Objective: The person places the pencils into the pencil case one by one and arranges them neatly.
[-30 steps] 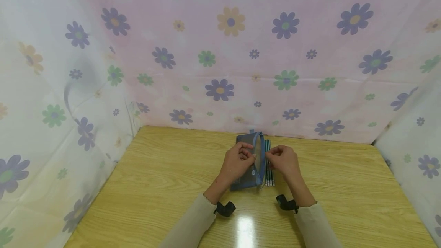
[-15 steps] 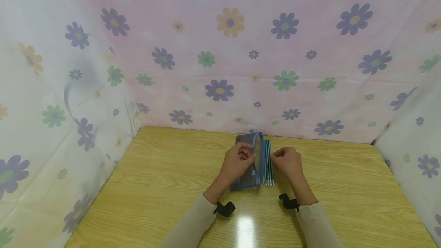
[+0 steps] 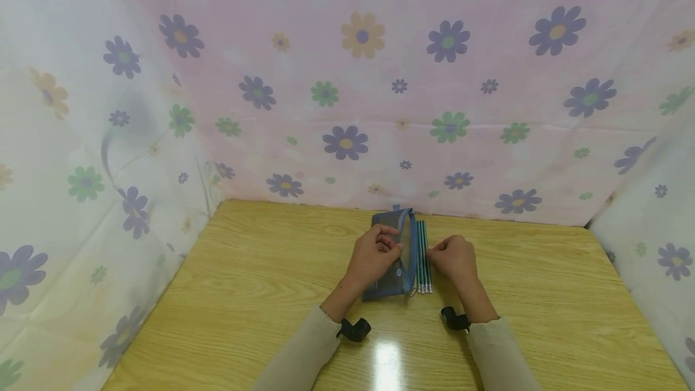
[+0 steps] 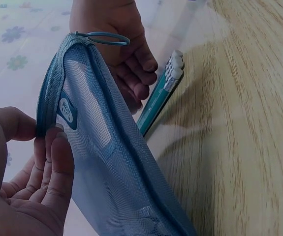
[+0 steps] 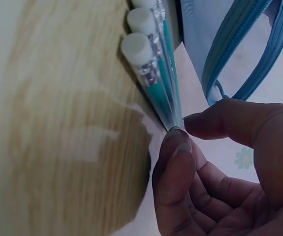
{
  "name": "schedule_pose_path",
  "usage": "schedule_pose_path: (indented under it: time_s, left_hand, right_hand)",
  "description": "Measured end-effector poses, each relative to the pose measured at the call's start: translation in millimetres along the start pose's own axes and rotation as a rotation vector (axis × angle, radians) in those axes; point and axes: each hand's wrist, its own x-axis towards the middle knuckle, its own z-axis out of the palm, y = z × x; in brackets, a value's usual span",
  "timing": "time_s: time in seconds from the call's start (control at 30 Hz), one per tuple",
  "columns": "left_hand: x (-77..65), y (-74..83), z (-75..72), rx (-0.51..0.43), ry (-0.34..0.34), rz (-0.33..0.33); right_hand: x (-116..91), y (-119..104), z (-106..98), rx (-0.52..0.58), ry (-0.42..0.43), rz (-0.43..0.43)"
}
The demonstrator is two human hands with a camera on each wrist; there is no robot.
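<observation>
A blue mesh pencil case [image 3: 387,282] stands on the table, its zippered mouth gaping to the right. My left hand [image 3: 371,255] pinches the zipper edge of that mouth between thumb and fingers, near a small label [image 4: 66,110]. Close along the case's right side lie several green pencils [image 3: 422,270] side by side, white erasers toward me. My right hand [image 3: 454,256] has its thumb and fingertips brought together at the shaft of the outermost pencil [image 5: 156,96]. The far part of that pencil is hidden behind the fingers in the right wrist view.
A wood-grain table [image 3: 260,270] lies beneath everything. Flower-patterned cloth [image 3: 347,89] rises behind it and at both sides. A ring pull [image 4: 104,38] hangs from the case's near end. Black wrist cameras [image 3: 355,329] sit at both sleeves.
My right hand has moved from the mouth of the pencil case a little to the right, onto the outermost pencil. The left hand, the case and the pencils look unmoved.
</observation>
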Motion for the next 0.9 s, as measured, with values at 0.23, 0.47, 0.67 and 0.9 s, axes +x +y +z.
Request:
schedule_pose_path:
  time_s: [0.23, 0.47, 0.67, 0.9]
  left_hand:
    - [0.6, -0.7, 0.2, -0.005, 0.003, -0.004]
    - [0.6, -1.0, 0.2, -0.002, 0.000, -0.005]
    - [1.2, -2.5, 0.3, 0.000, 0.005, 0.000]
    - [0.6, -1.4, -0.5, -0.006, 0.013, 0.006]
  right_hand:
    - [2.5, 4.5, 4.1, -0.029, 0.013, 0.000]
    - [1.5, 4.5, 5.7, -0.019, 0.019, 0.003]
    - [1.3, 3.7, 6.4, -0.031, 0.026, 0.014]
    - [0.8, 3.2, 6.6, -0.075, 0.028, 0.025]
